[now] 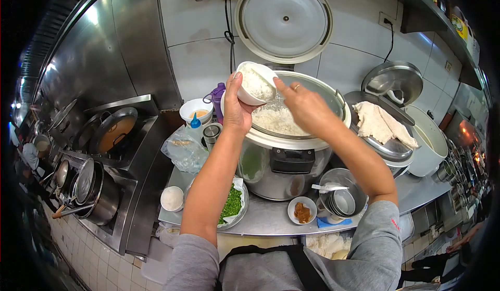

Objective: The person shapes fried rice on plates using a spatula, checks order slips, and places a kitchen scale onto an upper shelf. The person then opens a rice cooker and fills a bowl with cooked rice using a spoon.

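My left hand [238, 109] is wrapped round a small white bowl [249, 97], tilted over the open rice cooker [259, 139]. White rice [255, 83] fills the bowl. In my right hand [307, 106] is a white rice paddle [267, 73], its blade against the rice at the bowl's rim; most of its handle is hidden by my fingers. Below both hands, more cooked rice [281, 122] lies inside the cooker. The cooker's round lid [284, 20] stands raised against the tiled wall.
A bowl of chopped greens [232, 206], a rice-filled cup [172, 199] and a dish of brown paste [302, 210] sit on the steel counter. Metal pots [344, 200] and a cloth-topped lid [377, 122] stand to the right. Stoves with pans [115, 132] are at left.
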The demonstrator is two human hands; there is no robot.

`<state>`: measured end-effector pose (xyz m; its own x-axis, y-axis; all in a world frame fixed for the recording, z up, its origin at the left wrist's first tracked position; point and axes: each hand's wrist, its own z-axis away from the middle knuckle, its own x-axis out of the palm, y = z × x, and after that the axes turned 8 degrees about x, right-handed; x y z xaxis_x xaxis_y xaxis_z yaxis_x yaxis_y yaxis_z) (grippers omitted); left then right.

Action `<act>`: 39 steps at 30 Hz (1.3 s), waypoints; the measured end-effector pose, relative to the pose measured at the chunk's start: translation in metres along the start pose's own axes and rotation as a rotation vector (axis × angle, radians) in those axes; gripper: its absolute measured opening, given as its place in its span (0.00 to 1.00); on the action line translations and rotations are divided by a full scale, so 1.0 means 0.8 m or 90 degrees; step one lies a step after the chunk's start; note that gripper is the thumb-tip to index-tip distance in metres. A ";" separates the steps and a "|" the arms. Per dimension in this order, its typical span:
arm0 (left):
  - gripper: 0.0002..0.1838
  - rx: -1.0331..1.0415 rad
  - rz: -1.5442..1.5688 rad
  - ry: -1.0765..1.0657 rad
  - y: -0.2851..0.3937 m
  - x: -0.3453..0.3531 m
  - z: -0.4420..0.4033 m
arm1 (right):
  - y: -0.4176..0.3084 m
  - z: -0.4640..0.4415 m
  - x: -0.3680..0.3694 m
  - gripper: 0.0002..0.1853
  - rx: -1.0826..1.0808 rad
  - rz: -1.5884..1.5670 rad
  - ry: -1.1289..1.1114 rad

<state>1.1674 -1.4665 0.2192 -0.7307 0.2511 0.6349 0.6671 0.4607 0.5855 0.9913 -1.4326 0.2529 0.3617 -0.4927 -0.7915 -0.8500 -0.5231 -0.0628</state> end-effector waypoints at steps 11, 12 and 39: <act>0.31 -0.046 0.008 -0.032 0.007 0.008 0.005 | 0.033 -0.005 -0.064 0.25 -0.024 -0.157 -0.087; 0.31 -0.041 0.021 -0.031 0.009 0.010 0.005 | 0.031 -0.006 -0.072 0.26 0.038 -0.208 -0.108; 0.32 -0.086 0.045 -0.053 0.016 0.011 0.007 | 0.090 -0.056 -0.062 0.27 -0.078 -0.433 0.098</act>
<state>1.1689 -1.4534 0.2294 -0.6873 0.3514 0.6357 0.7263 0.3223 0.6072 0.9293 -1.4769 0.3152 0.8550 -0.1159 -0.5056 -0.3697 -0.8199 -0.4373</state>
